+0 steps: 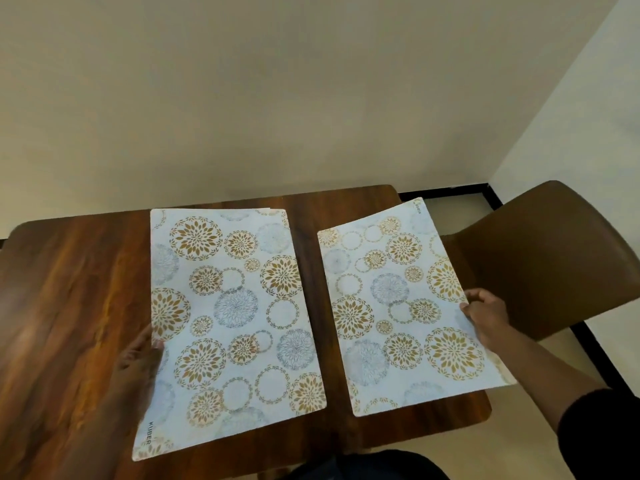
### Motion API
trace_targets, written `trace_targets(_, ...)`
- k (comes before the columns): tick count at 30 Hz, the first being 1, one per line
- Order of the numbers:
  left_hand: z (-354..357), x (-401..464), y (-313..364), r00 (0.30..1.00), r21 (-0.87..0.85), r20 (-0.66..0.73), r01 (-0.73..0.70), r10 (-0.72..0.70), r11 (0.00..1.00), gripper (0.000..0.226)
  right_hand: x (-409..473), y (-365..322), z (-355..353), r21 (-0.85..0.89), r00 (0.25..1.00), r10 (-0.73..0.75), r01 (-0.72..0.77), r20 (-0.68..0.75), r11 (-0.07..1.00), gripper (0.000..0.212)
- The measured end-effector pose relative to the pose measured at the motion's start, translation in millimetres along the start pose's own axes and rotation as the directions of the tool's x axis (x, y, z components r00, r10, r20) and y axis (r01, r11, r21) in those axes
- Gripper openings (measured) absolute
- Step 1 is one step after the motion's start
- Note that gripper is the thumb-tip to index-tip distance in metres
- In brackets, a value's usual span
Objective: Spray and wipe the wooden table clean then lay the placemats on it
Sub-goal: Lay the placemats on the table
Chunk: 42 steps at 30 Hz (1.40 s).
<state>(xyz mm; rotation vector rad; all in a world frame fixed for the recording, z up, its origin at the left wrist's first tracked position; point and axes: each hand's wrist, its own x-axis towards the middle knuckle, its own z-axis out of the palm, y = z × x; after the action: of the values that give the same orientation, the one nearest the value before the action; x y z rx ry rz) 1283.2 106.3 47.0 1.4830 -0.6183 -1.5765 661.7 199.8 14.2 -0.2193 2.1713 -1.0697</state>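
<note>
- Head view: wooden surface point(69, 292) set against a beige wall point(277, 91), glossy brown grain showing.
- Two floral placemats down side by side, well apart from touching, a strip of bare wood between them.
- Left placemat point(232, 320) lying lengthwise away from the viewer, "KUBER" printed near its near-left corner, that corner hanging past the near edge.
- Edges of more sheets peeking out at its far edge, so possibly a stack; cannot tell how many.
- Left hand point(140, 362) at the mat's left edge, thumb on top, grip pinching the edge.
- Right placemat point(398, 306) tilted slightly clockwise, its right side reaching past the surface edge.
- Right hand point(485, 315) on that overhanging right edge, fingers curled, grip grasping the mat.
- Dark sleeve point(602, 427) on the right forearm.
- Brown chair point(540, 251) just beside the surface on the right, its back rising behind the right hand.
- Pale floor and black skirting point(595, 355) beyond.
</note>
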Motion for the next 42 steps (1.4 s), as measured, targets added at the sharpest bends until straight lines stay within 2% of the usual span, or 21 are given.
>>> trace_targets(6, 46.3, -11.2, -18.3, 0.998, -0.005, -0.061, -0.010, 0.010, 1.000, 0.039, 18.6, 5.2, 30.9, -0.057, 0.998, 0.010, -0.007, 0.059, 0.998, 0.021)
trace_targets(13, 92.4, -23.9, -38.7, 0.997, -0.035, -0.043, 0.058, -0.060, 0.998, 0.040, 27.5, 13.9, 49.9, -0.077, 0.994, 0.083, -0.077, 0.069, 0.994, 0.024)
trace_targets(17, 110.4, -29.0, -42.3, 0.996, -0.058, -0.035, 0.077, -0.079, 0.995, 0.040, 25.3, 15.0, 51.8, -0.107, 0.997, 0.061, -0.056, 0.039, 0.993, 0.019)
trace_targets(25, 123.0, -35.3, -44.8, 0.996, -0.063, -0.057, 0.071, -0.074, 0.996, 0.042, 29.3, 23.4, 51.0, -0.132, 0.998, 0.059, -0.059, -0.003, 0.990, 0.015)
trace_targets(36, 117.3, -43.2, -48.3, 0.996, -0.071, -0.035, 0.078, -0.080, 0.994, 0.039, 36.1, 35.1, 53.1, -0.147, 0.999, 0.052, -0.054, -0.015, 0.988, 0.020)
trace_targets(39, 117.9, -46.2, -49.4, 0.996, -0.054, -0.040, 0.074, -0.076, 0.996, 0.046, 35.1, 36.1, 54.5, -0.167, 0.999, 0.045, -0.048, -0.022, 0.985, 0.020)
trace_targets(42, 114.4, -46.5, -51.4, 0.995, -0.046, -0.070, 0.070, -0.073, 0.996, 0.039, 34.0, 36.7, 57.1, -0.173, 0.999, 0.041, -0.045, -0.026, 0.984, 0.021)
